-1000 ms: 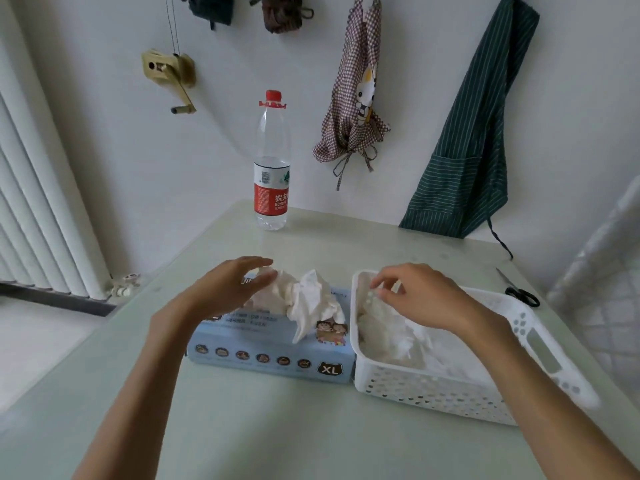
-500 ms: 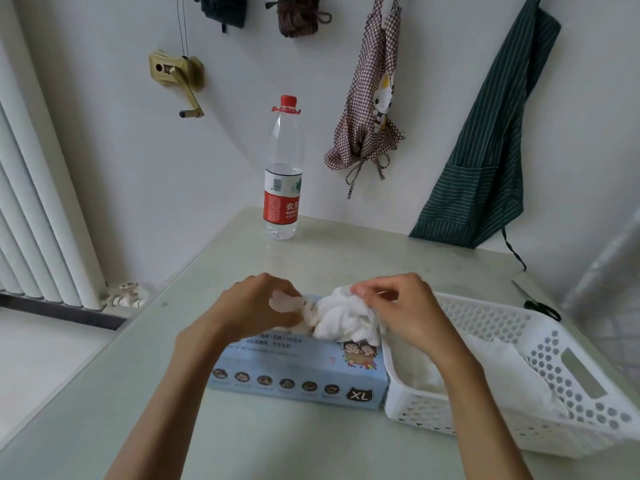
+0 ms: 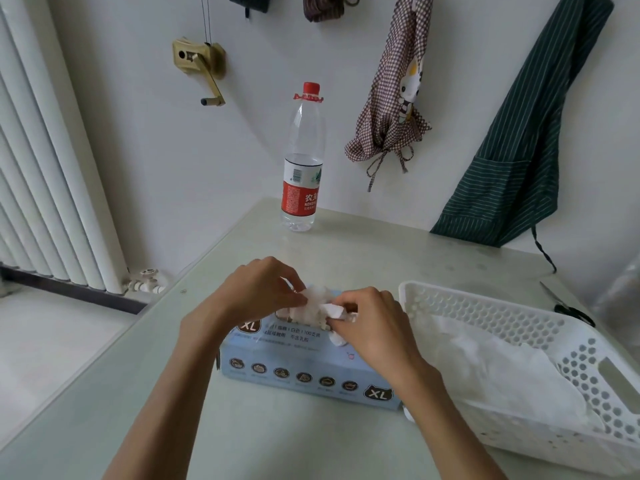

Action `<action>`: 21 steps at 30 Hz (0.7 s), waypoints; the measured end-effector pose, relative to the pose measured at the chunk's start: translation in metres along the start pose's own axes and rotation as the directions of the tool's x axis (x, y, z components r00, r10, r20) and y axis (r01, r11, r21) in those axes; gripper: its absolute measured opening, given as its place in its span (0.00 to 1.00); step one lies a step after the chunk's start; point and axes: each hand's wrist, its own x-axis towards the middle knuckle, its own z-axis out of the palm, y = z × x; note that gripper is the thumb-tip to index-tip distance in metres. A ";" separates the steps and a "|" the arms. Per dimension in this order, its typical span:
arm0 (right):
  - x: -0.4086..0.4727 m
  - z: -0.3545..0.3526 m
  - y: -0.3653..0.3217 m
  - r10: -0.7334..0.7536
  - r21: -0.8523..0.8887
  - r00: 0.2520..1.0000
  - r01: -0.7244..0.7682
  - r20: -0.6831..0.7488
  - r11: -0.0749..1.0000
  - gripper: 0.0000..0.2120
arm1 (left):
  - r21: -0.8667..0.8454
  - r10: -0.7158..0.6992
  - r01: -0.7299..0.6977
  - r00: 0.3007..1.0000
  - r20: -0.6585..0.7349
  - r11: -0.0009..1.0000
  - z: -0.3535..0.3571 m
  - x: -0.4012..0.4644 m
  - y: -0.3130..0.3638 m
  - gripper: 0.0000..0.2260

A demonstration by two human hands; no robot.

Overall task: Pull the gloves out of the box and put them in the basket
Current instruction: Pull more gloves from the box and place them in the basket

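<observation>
One box (image 3: 308,365), one basket (image 3: 540,313) just right of it, one bottle (image 3: 304,161) far behind, two aprons on the wall. Left hand (image 3: 256,292) and right hand (image 3: 370,323), both over the box top, fingers curled, pinching the white glove wad (image 3: 311,306) there. More gloves (image 3: 502,372) heaped in the basket.
</observation>
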 end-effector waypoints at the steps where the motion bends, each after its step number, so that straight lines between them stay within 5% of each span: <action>1: 0.001 0.001 0.000 -0.009 -0.042 1.000 0.010 0.022 0.999 0.08 | -0.014 -0.003 0.003 1.000 -0.007 1.000 -0.002 -0.001 -0.001 0.08; 5: 0.006 -0.009 -0.002 -0.026 -0.094 0.977 0.047 0.210 0.994 0.12 | -0.101 0.018 -0.025 0.998 -0.064 0.995 -0.006 -0.003 -0.007 0.03; 7: 0.012 -0.030 -0.003 -0.015 -0.007 0.948 0.018 0.319 1.000 0.04 | -0.149 0.028 -0.038 0.998 -0.064 0.988 -0.007 -0.003 -0.009 0.03; 11: 0.024 -0.055 -0.022 -0.095 -0.045 0.988 0.102 0.125 0.994 0.19 | -0.208 0.053 -0.040 0.997 0.054 0.977 -0.016 -0.005 -0.022 0.13; 13: 0.028 -0.043 -0.040 -0.191 -0.155 0.967 0.218 0.169 0.964 0.22 | -0.160 -0.003 0.014 0.997 0.071 0.987 -0.016 -0.006 -0.032 0.19; 16: 0.038 -0.022 -0.051 -0.245 -0.239 0.927 0.316 0.284 0.918 0.15 | -0.110 -0.077 0.094 0.985 0.152 0.989 -0.010 -0.006 -0.038 0.26; 21: 0.055 -0.045 -0.044 -0.254 -0.059 0.926 0.281 0.280 0.958 0.09 | -0.077 -0.104 0.119 0.979 0.175 0.990 -0.007 -0.004 -0.045 0.29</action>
